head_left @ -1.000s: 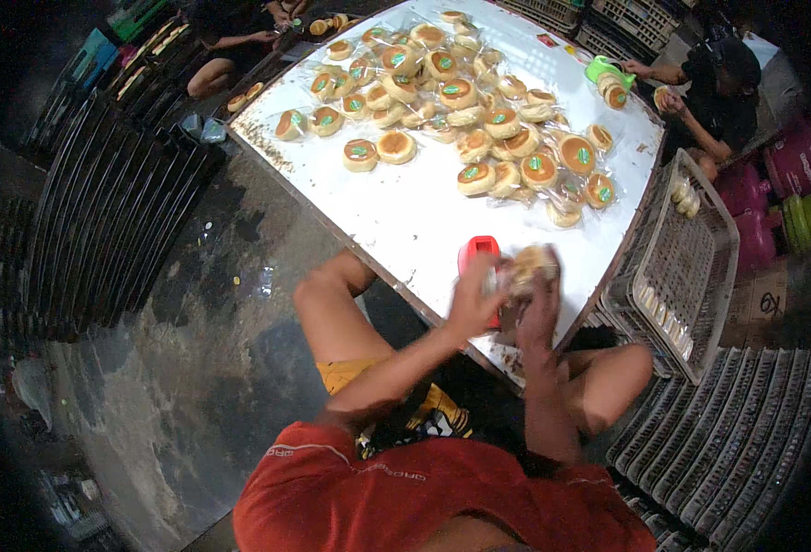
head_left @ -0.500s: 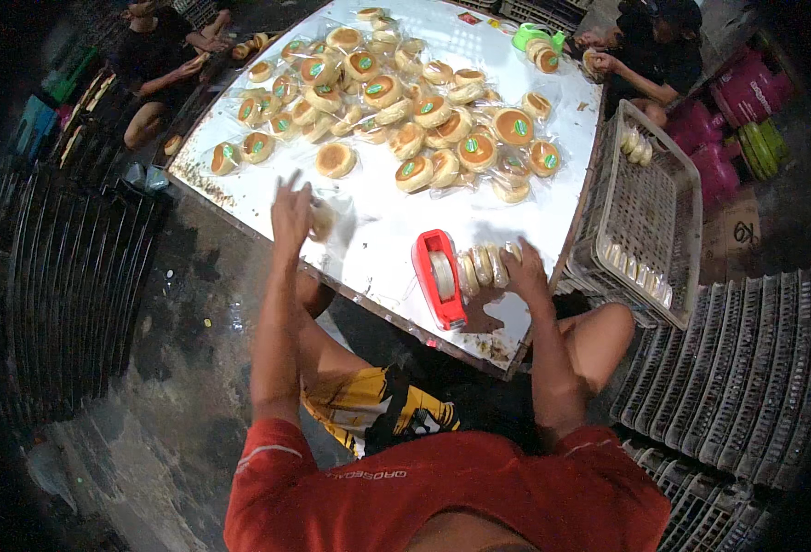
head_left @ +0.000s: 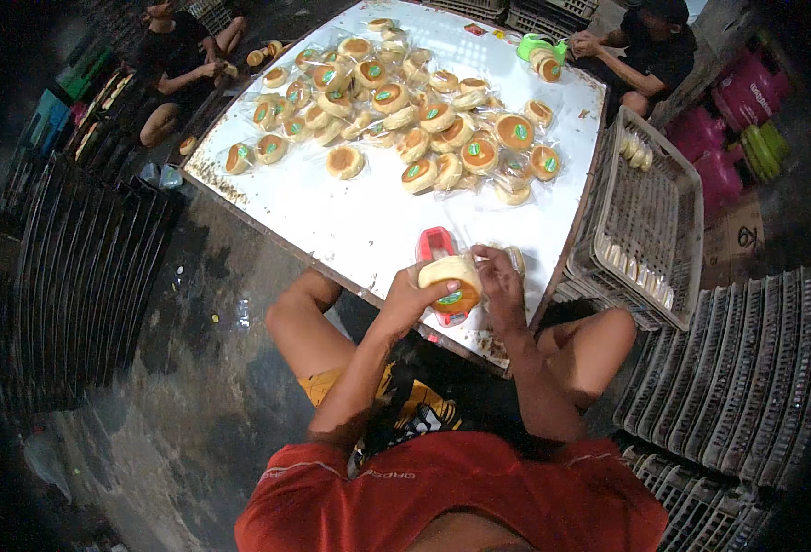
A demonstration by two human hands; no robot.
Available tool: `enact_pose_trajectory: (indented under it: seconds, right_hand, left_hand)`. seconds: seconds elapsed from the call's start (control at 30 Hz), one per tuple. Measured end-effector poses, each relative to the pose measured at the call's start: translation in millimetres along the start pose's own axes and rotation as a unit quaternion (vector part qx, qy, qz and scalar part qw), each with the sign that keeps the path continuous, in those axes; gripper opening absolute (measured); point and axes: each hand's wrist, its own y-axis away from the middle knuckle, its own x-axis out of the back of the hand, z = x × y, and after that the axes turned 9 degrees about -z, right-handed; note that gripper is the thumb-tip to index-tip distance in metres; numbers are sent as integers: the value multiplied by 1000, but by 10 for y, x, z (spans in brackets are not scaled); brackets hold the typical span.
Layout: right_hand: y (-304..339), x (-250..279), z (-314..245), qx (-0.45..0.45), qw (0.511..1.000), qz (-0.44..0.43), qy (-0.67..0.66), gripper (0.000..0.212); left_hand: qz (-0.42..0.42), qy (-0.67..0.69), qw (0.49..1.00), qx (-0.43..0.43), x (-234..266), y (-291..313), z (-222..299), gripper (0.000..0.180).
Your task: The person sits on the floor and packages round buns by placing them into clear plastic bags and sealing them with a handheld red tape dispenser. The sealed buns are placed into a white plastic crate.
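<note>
A round bun (head_left: 456, 270) with a browned top and a green label is gripped in my left hand (head_left: 411, 302), thumb across its front. It is held over the red tape dispenser (head_left: 436, 241), hiding most of it. Close against the bun's right side is my right hand (head_left: 502, 290), its fingers curled; whatever they pinch is too small to make out. Behind that hand, a row of wrapped buns (head_left: 517, 259) on the white table (head_left: 350, 216) is mostly hidden. Farther back lies a large heap of buns in clear plastic (head_left: 392, 97), many with green labels.
Right of the table stands a grey plastic crate (head_left: 649, 198) holding rows of wrapped buns. Stacked crates (head_left: 727, 368) rise at the lower right, and dark stacked trays (head_left: 84, 276) at the left. Two people work at the far left and far right. A green tape dispenser (head_left: 536, 44) sits at the far edge.
My left hand has moved right from the table's left side and now holds a bun in front of the red dispenser. My right hand has left the bun row and come to this bun.
</note>
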Motion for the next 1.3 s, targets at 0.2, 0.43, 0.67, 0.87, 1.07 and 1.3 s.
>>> enact_pose_trajectory:
  seconds: [0.2,0.43,0.67,0.87,1.07,1.3]
  right_hand:
    - [111,54,-56,-62,992,80,78,16]
    - [176,-153,24,-10,988,74,137,33]
    - [131,-88,267,-67,997,-40,-12,31]
    - [215,-241,-154,82,994,-17,66,20]
    - [228,-244,-108,14,998,-8,55,17]
    - [235,-172,260,-64,989,-22,-130,18]
  left_hand:
    - [62,24,998,13,-132,110,-89,33]
    - [95,5,994,51,-169,122,-315,36]
    - [112,56,991,-51,-372,255,-89,43]
    - [85,-27,991,-97,-195,235,-136,33]
    - [150,-182,970,-57,-152,104,-65,18]
    - [116,135,981,-81,-109,-28,-216,16]
